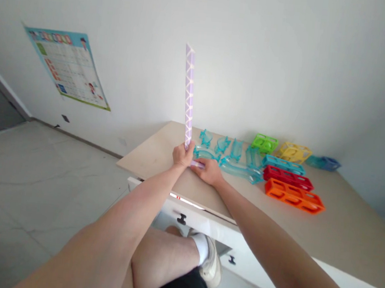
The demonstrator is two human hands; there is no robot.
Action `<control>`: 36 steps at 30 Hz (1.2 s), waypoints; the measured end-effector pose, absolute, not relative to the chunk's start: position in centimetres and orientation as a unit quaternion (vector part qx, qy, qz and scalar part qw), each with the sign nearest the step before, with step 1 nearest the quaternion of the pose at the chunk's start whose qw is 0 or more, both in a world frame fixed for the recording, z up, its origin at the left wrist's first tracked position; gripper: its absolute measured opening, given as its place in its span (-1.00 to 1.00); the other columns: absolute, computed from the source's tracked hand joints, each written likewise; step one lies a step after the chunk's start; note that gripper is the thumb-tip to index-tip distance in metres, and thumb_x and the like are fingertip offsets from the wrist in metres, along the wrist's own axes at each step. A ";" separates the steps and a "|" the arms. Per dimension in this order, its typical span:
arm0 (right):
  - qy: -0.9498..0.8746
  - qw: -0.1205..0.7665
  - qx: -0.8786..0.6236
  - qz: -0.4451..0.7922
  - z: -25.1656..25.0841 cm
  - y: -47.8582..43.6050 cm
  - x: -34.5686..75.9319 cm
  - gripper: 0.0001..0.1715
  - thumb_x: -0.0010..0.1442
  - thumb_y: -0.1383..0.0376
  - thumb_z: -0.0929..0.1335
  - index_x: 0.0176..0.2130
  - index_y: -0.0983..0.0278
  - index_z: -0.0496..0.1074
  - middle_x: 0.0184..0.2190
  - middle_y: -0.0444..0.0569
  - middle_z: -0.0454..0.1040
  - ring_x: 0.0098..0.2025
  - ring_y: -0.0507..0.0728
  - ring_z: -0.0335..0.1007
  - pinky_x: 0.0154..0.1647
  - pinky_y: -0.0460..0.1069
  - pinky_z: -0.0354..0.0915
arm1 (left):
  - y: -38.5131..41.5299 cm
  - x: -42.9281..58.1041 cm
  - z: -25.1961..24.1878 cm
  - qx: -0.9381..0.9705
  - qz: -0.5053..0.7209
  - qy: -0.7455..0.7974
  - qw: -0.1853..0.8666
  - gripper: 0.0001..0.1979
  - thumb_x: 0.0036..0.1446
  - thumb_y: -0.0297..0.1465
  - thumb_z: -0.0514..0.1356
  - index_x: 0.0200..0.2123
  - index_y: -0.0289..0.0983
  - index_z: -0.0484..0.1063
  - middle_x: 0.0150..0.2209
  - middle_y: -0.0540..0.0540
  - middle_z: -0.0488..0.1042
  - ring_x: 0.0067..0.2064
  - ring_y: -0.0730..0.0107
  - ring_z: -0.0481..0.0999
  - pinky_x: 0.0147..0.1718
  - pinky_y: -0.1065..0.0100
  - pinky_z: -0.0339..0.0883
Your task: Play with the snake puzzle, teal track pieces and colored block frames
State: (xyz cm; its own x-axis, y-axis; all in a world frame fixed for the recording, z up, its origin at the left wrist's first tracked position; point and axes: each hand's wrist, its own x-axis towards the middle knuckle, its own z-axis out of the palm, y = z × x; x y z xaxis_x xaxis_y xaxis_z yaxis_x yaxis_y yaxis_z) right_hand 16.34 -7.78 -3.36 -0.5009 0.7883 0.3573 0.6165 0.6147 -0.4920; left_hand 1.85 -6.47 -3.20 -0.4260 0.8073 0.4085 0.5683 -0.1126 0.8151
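Note:
A long, thin snake puzzle [189, 95] of purple and white triangular segments stands almost upright above the table. My left hand [181, 155] is closed around its lower part. A short purple end [197, 164] lies sideways from there, and my right hand [210, 171] pinches it close to the table surface. The two hands are side by side, and the bend between the two sections is hidden by my left fingers. Just beyond my hands lie several clear blue track-like plastic pieces [241, 169], the nearest ones close to my fingers.
On the wooden-topped table [344, 233], right of my hands, sit orange [293, 196], red [288, 178], yellow [294, 152] and green [264, 143] plastic frames. A wall rises behind, bearing a poster [68, 67]. Below the front edge is a white drawer [197, 224].

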 end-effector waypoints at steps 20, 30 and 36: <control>-0.842 0.314 -0.374 0.230 -2.6 -7.9 16.7 -0.77 0.16 0.23 0.35 -0.19 0.23 0.54 -0.28 0.01 0.58 -0.30 0.17 0.46 -0.31 -0.01 0.26 | -5.6 1.8 -4.1 0.437 0.683 0.484 0.330 -0.35 0.04 0.22 -0.14 -0.62 -0.24 0.26 -0.76 0.03 0.22 -0.69 0.44 0.25 -0.65 0.39 0.13; -0.769 0.411 -0.407 0.272 -2.9 -8.6 15.9 -0.70 0.20 0.18 0.33 -0.10 0.22 0.50 -0.17 0.05 0.56 -0.19 0.21 0.46 -0.18 0.05 0.30 | -5.4 2.4 -3.2 0.463 0.664 0.485 0.332 -0.33 0.10 0.17 -0.14 -0.67 -0.25 0.30 -0.70 -0.03 0.31 -0.62 0.41 0.27 -0.59 0.38 0.15; -0.704 0.500 -0.458 0.212 -2.7 -8.0 17.7 -0.60 0.21 0.17 0.30 0.02 0.25 0.35 -0.22 0.02 0.50 -0.27 0.15 0.42 -0.27 0.01 0.32 | -1.7 5.3 -0.5 0.524 0.665 0.428 0.316 -0.29 0.19 0.09 -0.24 -0.74 -0.24 0.27 -0.75 -0.03 0.26 -0.66 0.45 0.24 -0.60 0.39 0.11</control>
